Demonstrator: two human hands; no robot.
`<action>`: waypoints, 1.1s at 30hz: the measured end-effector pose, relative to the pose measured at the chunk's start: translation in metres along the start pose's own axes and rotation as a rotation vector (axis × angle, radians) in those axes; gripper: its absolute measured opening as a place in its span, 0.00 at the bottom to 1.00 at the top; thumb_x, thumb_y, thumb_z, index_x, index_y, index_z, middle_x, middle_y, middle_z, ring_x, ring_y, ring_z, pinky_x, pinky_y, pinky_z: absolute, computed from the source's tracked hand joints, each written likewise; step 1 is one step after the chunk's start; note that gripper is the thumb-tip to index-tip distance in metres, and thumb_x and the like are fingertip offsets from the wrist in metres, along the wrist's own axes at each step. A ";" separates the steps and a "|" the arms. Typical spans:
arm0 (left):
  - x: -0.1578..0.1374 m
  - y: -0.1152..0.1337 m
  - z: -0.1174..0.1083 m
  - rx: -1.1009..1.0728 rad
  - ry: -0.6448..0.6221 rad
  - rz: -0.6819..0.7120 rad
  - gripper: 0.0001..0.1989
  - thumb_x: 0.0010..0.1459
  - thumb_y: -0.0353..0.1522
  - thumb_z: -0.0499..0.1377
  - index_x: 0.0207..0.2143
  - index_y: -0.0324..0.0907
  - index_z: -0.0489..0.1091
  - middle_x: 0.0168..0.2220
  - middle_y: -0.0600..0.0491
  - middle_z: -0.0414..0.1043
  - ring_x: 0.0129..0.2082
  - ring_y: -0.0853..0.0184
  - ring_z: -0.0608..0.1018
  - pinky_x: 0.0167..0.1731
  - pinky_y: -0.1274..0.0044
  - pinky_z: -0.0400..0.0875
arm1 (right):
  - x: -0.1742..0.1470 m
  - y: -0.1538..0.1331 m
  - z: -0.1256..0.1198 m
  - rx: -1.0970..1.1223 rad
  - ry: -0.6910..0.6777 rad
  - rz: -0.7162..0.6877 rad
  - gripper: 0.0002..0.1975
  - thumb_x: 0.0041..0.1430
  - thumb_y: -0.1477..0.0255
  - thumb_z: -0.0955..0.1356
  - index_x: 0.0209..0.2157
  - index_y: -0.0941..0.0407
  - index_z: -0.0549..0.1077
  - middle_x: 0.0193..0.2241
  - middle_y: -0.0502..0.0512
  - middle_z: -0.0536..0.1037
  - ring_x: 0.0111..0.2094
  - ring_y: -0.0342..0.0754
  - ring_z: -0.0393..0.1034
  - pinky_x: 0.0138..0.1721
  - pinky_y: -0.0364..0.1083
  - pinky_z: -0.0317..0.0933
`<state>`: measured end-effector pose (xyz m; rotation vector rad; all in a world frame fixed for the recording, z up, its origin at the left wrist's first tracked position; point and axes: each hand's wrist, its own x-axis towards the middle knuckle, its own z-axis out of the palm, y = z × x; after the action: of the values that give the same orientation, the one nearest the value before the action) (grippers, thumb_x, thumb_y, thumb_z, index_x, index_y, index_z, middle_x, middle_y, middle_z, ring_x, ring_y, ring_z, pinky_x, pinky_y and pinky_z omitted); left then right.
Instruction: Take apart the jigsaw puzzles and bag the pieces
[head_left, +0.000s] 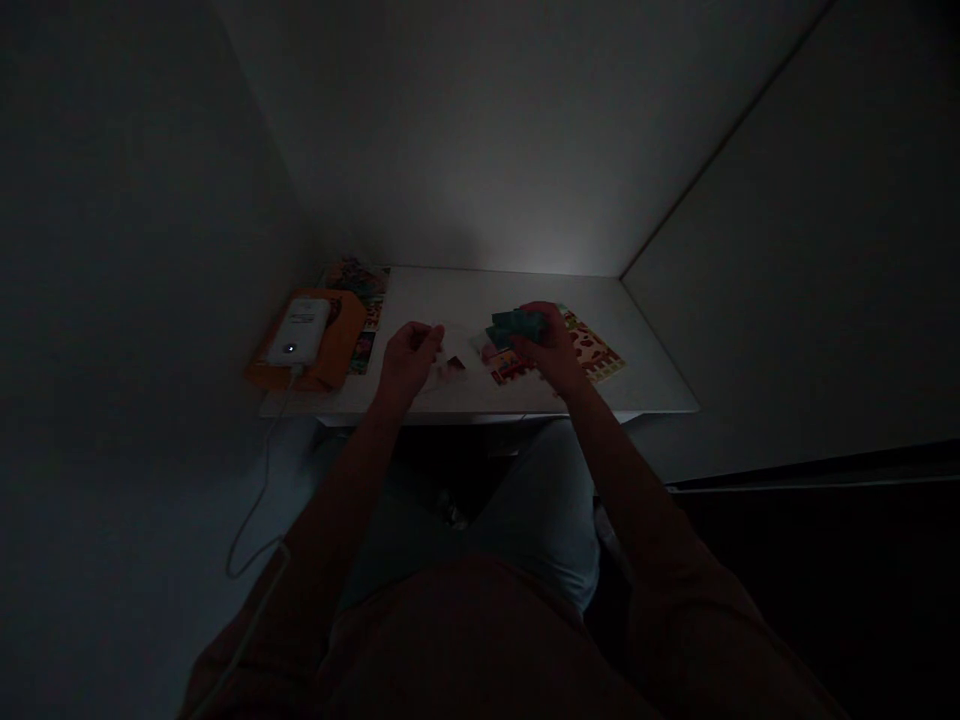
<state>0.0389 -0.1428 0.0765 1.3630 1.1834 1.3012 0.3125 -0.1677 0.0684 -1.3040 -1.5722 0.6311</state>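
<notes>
My left hand (pixel 411 358) is closed in a pinch above the white table, at a thin see-through sheet or bag (pixel 448 350) that is hard to make out in the dim light. A small dark red piece (pixel 455 364) lies at this clear plastic, just right of my fingers. My right hand (pixel 550 345) grips a teal-green object (pixel 514 326) with two arm-like parts pointing left; its exact kind is unclear. Beneath that hand lies a red and yellow printed card (pixel 508 367). A patterned sheet with brown spots (pixel 596 347) sticks out to its right, partly hidden by the hand.
On the table's (pixel 442 283) left end a white power bank (pixel 298 331) with a lit dot rests on an orange packet (pixel 343 335). Its white cable (pixel 264 480) hangs off the front edge. Colourful printed cards (pixel 364 345) lie beside the packet. Walls enclose the table's back and sides.
</notes>
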 end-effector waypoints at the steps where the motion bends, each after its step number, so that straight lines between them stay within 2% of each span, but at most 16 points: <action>1: 0.001 0.002 0.002 -0.008 0.005 0.009 0.15 0.68 0.41 0.69 0.31 0.46 0.71 0.27 0.57 0.74 0.28 0.68 0.76 0.33 0.74 0.70 | 0.004 -0.010 0.009 -0.010 -0.048 -0.076 0.28 0.67 0.61 0.75 0.66 0.46 0.71 0.60 0.59 0.80 0.57 0.59 0.78 0.59 0.58 0.77; 3: 0.002 0.006 0.004 -0.019 0.039 0.037 0.16 0.68 0.42 0.70 0.31 0.47 0.70 0.28 0.57 0.73 0.29 0.68 0.75 0.34 0.75 0.70 | 0.011 -0.029 0.027 -0.072 -0.150 -0.222 0.26 0.69 0.61 0.75 0.67 0.45 0.75 0.59 0.59 0.80 0.59 0.59 0.77 0.62 0.59 0.75; 5: 0.002 0.007 0.002 -0.028 0.089 0.067 0.16 0.68 0.43 0.70 0.32 0.47 0.70 0.28 0.58 0.73 0.30 0.68 0.75 0.35 0.75 0.71 | 0.015 -0.039 0.039 -0.127 -0.179 -0.310 0.25 0.72 0.61 0.75 0.67 0.43 0.77 0.58 0.58 0.80 0.58 0.58 0.77 0.64 0.58 0.74; 8: 0.000 0.002 -0.007 -0.028 0.130 0.097 0.18 0.69 0.47 0.69 0.34 0.48 0.69 0.28 0.58 0.70 0.30 0.67 0.74 0.35 0.74 0.71 | 0.012 -0.034 0.035 -0.175 -0.052 -0.279 0.20 0.75 0.60 0.72 0.65 0.45 0.79 0.55 0.59 0.81 0.52 0.57 0.79 0.59 0.57 0.76; 10: -0.002 -0.006 -0.017 0.013 0.137 0.120 0.19 0.68 0.49 0.70 0.34 0.48 0.70 0.29 0.57 0.70 0.31 0.66 0.75 0.35 0.74 0.72 | 0.003 -0.017 0.015 -0.254 0.016 -0.193 0.15 0.76 0.59 0.71 0.58 0.47 0.82 0.51 0.59 0.82 0.50 0.57 0.79 0.58 0.57 0.75; 12: -0.004 -0.017 -0.028 0.051 0.126 0.134 0.21 0.66 0.52 0.71 0.35 0.48 0.71 0.31 0.56 0.72 0.33 0.65 0.76 0.35 0.73 0.73 | -0.013 0.007 -0.014 -0.353 0.016 -0.103 0.13 0.76 0.59 0.71 0.52 0.49 0.83 0.50 0.60 0.84 0.51 0.59 0.80 0.60 0.59 0.75; 14: -0.005 -0.028 -0.037 0.051 0.109 0.125 0.24 0.64 0.56 0.71 0.36 0.48 0.71 0.32 0.55 0.72 0.33 0.65 0.76 0.34 0.73 0.73 | -0.036 0.032 -0.046 -0.441 -0.008 -0.018 0.13 0.74 0.59 0.71 0.50 0.50 0.84 0.50 0.62 0.86 0.53 0.61 0.81 0.61 0.61 0.75; 18: -0.004 -0.046 -0.043 0.003 0.097 0.083 0.24 0.64 0.56 0.71 0.37 0.48 0.69 0.31 0.55 0.75 0.32 0.66 0.79 0.35 0.73 0.75 | -0.091 0.071 -0.099 -0.662 -0.019 0.081 0.22 0.65 0.59 0.77 0.58 0.48 0.84 0.62 0.65 0.84 0.65 0.68 0.78 0.70 0.67 0.70; 21: -0.004 -0.048 -0.035 -0.022 0.083 0.062 0.23 0.64 0.53 0.71 0.37 0.47 0.68 0.30 0.56 0.75 0.29 0.67 0.78 0.32 0.74 0.73 | -0.125 0.085 -0.116 -0.758 -0.140 0.070 0.34 0.62 0.59 0.79 0.69 0.45 0.80 0.73 0.62 0.77 0.74 0.67 0.71 0.74 0.68 0.65; 24: -0.004 -0.041 -0.021 -0.052 0.075 0.070 0.22 0.63 0.53 0.71 0.37 0.48 0.67 0.31 0.57 0.74 0.29 0.67 0.77 0.31 0.74 0.72 | -0.143 0.089 -0.109 -0.842 -0.138 0.089 0.35 0.66 0.59 0.79 0.72 0.44 0.77 0.76 0.62 0.74 0.77 0.67 0.67 0.75 0.69 0.61; 27: -0.005 -0.032 -0.011 -0.009 0.045 0.159 0.19 0.65 0.51 0.70 0.38 0.49 0.69 0.34 0.55 0.76 0.36 0.65 0.80 0.39 0.73 0.76 | -0.149 0.087 -0.087 -0.896 -0.046 0.146 0.30 0.69 0.59 0.78 0.69 0.44 0.80 0.74 0.64 0.76 0.75 0.69 0.68 0.73 0.69 0.61; 30: -0.009 -0.026 -0.011 0.119 0.007 0.264 0.15 0.67 0.47 0.70 0.38 0.48 0.72 0.37 0.53 0.79 0.41 0.63 0.81 0.49 0.71 0.76 | -0.153 0.081 -0.062 -0.908 0.029 0.190 0.25 0.70 0.59 0.77 0.66 0.42 0.83 0.69 0.63 0.81 0.71 0.71 0.70 0.70 0.69 0.60; 33: -0.016 -0.025 -0.016 0.177 0.012 0.262 0.13 0.67 0.45 0.69 0.37 0.48 0.72 0.38 0.53 0.79 0.43 0.62 0.81 0.51 0.70 0.76 | -0.155 0.074 -0.045 -0.894 0.059 0.192 0.16 0.73 0.59 0.75 0.60 0.39 0.86 0.64 0.62 0.83 0.69 0.69 0.69 0.69 0.68 0.58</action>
<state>0.0217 -0.1548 0.0509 1.6858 1.1791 1.4128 0.3799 -0.3000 -0.0294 -2.1139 -1.7564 -0.0469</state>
